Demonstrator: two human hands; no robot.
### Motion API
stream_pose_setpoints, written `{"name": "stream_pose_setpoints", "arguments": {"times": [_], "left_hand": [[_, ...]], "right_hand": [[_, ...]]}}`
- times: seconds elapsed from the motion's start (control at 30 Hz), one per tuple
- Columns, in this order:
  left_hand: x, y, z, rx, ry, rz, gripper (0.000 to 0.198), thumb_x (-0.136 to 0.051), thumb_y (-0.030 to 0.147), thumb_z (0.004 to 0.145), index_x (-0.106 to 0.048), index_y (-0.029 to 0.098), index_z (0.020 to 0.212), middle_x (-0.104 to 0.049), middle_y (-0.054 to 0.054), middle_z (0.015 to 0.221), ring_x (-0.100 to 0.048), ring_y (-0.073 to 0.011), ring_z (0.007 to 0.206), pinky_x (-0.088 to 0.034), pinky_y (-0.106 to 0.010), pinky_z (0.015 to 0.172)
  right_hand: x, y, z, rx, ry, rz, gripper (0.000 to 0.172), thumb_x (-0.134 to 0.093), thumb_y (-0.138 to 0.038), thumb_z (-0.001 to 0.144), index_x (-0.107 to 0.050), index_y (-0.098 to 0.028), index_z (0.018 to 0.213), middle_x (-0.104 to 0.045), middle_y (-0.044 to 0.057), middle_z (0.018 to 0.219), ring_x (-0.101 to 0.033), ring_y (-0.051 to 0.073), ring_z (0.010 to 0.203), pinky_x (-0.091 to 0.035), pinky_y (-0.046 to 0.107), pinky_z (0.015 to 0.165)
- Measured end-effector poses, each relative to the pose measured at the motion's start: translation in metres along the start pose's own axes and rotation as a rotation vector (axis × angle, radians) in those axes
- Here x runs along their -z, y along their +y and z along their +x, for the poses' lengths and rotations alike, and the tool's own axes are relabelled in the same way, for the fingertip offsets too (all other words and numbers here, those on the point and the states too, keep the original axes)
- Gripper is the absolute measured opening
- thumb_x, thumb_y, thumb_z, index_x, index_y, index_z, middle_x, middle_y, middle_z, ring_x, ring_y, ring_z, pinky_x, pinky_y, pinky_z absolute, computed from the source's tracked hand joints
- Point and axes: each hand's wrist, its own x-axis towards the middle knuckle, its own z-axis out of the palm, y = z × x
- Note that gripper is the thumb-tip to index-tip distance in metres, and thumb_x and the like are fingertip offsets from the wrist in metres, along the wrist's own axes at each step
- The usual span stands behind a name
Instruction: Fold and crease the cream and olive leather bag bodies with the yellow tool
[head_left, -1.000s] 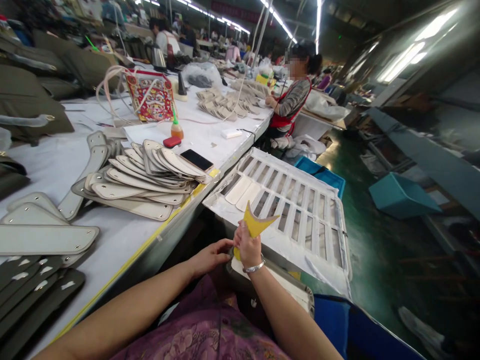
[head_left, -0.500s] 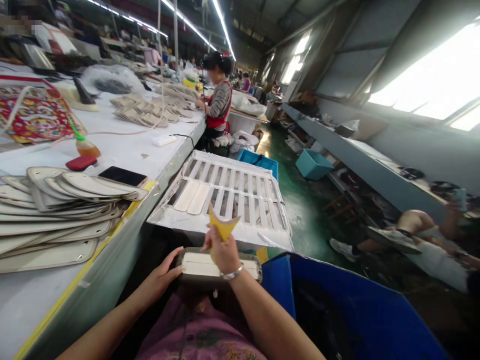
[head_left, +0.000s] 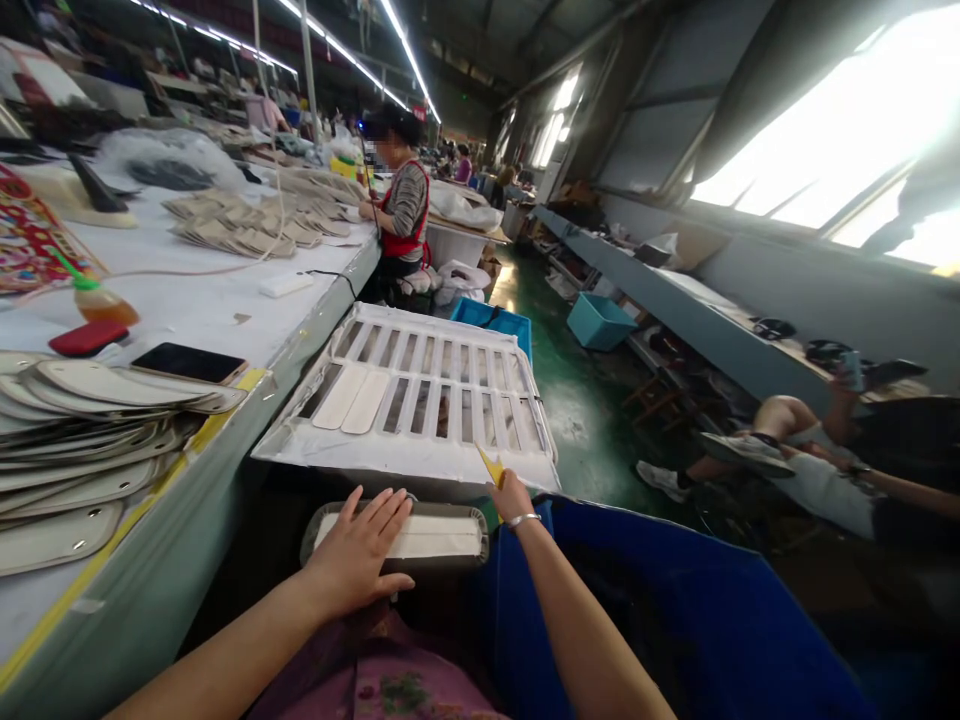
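My left hand [head_left: 360, 550] lies flat with spread fingers on a grey-edged, white-faced leather panel [head_left: 442, 537] resting on my lap. To the right of that panel, my right hand [head_left: 512, 497] is closed on a thin yellow scraper-like piece [head_left: 492, 466] whose tip points up. Just beyond both hands stands a white slatted rack [head_left: 420, 455] holding two cream strips [head_left: 352, 398]. A blue bin [head_left: 675, 620] sits directly right of my right forearm.
On the long white table [head_left: 217, 300] to the left lie stacked cream panels [head_left: 97, 420], a black phone [head_left: 189, 363], a red case [head_left: 88, 338] and a glue bottle [head_left: 97, 300]. A seated co-worker [head_left: 401, 215] works farther along. Another person [head_left: 825, 450] reclines at right near a shelf.
My view swung right. My left hand slid from the panel's left end onto its top and flattened. My right hand moved right off the panel, lowering the yellow piece.
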Motion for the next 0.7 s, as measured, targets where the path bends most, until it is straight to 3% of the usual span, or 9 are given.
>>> {"name": "stream_pose_setpoints", "arguments": {"times": [0.07, 0.17, 0.27, 0.4, 0.53, 0.7], "left_hand": [[-0.002, 0.008, 0.008, -0.017, -0.019, 0.001, 0.084, -0.034, 0.073, 0.074, -0.026, 0.021, 0.14, -0.027, -0.011, 0.145, -0.025, -0.0317, 0.131, -0.004, -0.053, 0.105], [-0.001, 0.017, 0.019, -0.034, -0.056, -0.016, 0.084, -0.035, 0.073, 0.074, -0.026, 0.022, 0.14, -0.026, -0.011, 0.145, -0.024, -0.0314, 0.131, -0.005, -0.053, 0.105], [-0.001, 0.026, 0.033, -0.074, -0.089, -0.04, 0.083, -0.039, 0.07, 0.075, -0.024, 0.021, 0.14, -0.027, -0.012, 0.145, -0.026, -0.0307, 0.131, -0.006, -0.052, 0.105], [-0.005, 0.04, 0.051, -0.138, -0.092, -0.056, 0.087, -0.05, 0.064, 0.073, -0.02, 0.019, 0.141, -0.029, -0.012, 0.144, -0.026, -0.0315, 0.13, -0.009, -0.051, 0.105], [-0.01, 0.047, 0.058, -0.116, -0.092, -0.069, 0.084, -0.045, 0.066, 0.076, -0.024, 0.015, 0.14, -0.036, -0.014, 0.14, -0.03, -0.0321, 0.127, -0.014, -0.05, 0.104], [-0.007, 0.048, 0.061, -0.107, -0.107, -0.087, 0.08, -0.034, 0.067, 0.079, -0.026, 0.016, 0.139, -0.04, -0.013, 0.137, -0.032, -0.0306, 0.125, -0.016, -0.048, 0.103]], "right_hand": [[-0.013, -0.009, 0.016, 0.006, -0.007, 0.087, 0.016, -0.058, -0.025, 0.079, -0.054, -0.013, 0.089, -0.056, 0.004, 0.089, -0.053, 0.015, 0.081, -0.042, 0.033, 0.074], [-0.021, -0.025, 0.028, 0.028, -0.084, 0.288, 0.017, -0.053, -0.03, 0.081, -0.052, -0.015, 0.089, -0.052, 0.001, 0.078, -0.05, 0.012, 0.067, -0.042, 0.028, 0.064], [-0.016, -0.038, 0.021, 0.078, -0.222, 0.556, 0.025, -0.043, -0.039, 0.083, -0.049, -0.018, 0.096, -0.041, -0.004, 0.065, -0.04, 0.009, 0.05, -0.038, 0.023, 0.05], [-0.006, -0.049, -0.003, 0.152, -0.408, 0.841, 0.037, -0.042, -0.052, 0.081, -0.049, -0.02, 0.098, -0.03, -0.007, 0.061, -0.025, 0.005, 0.042, -0.028, 0.019, 0.04], [-0.012, -0.048, -0.014, 0.155, -0.562, 0.962, 0.033, -0.058, -0.048, 0.075, -0.051, -0.018, 0.088, -0.029, -0.009, 0.056, -0.02, 0.003, 0.039, -0.02, 0.018, 0.036], [-0.026, -0.043, -0.005, 0.089, -0.684, 0.97, 0.027, -0.061, -0.041, 0.075, -0.052, -0.017, 0.084, -0.028, -0.01, 0.051, -0.021, 0.003, 0.036, -0.018, 0.017, 0.034]]}}
